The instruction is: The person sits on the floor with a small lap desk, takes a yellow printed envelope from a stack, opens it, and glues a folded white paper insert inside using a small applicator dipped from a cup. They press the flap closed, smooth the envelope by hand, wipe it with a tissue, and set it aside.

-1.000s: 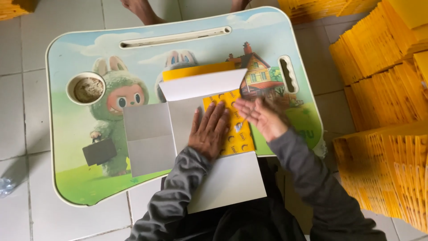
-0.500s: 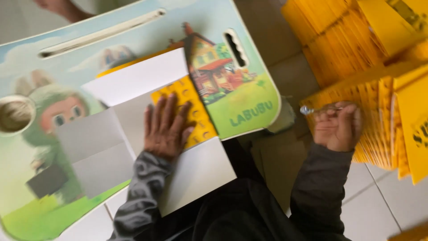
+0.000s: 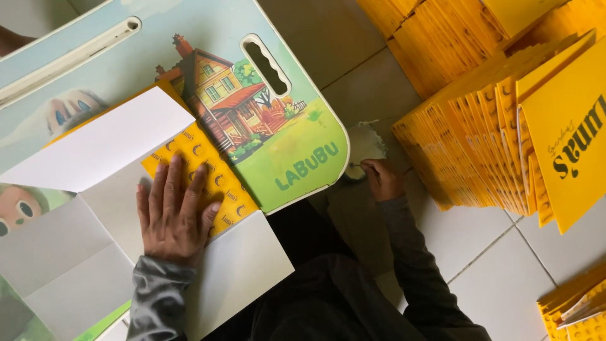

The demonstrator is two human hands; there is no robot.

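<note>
Yellow patterned card (image 3: 208, 177) lies on unfolded white sheet (image 3: 95, 151) on the table (image 3: 303, 158); the left hand (image 3: 177, 211) presses flat on it, fingers spread. Beside the table, the right hand (image 3: 382, 179) pinches a thin stick at a white pot (image 3: 365, 144) near stacked yellow cards (image 3: 480, 126).

Stacks of yellow folded cartons (image 3: 480, 145) leaning in rows at two to three o'clock. More yellow pieces (image 3: 571, 306) at five o'clock. Grey tiled floor (image 3: 499, 278) beneath. Cartoon-printed desk (image 3: 297, 164) at ten o'clock, with a wavy handle slot (image 3: 266, 64).
</note>
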